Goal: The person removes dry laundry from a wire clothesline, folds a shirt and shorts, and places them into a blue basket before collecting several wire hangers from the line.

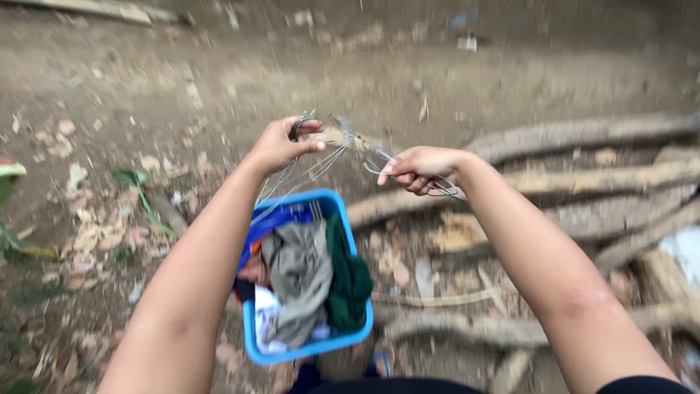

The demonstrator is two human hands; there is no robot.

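Wire hangers (343,149) span our closed left hand (281,146) and right hand (419,168) | long axis left-right | blue laundry basket (343,211) below, nearer left hand.

Bare dirt ground (219,66) lies open above and to the left of both raised hands. Thick tree roots (583,175) crowd the right side, running close under the right hand (419,169). A blue basket (350,233) heaped with clothes (302,281) sits just below the left hand (281,146). Thin wire hangers (328,157), blurred and apparently tangled, span the gap between the hands.
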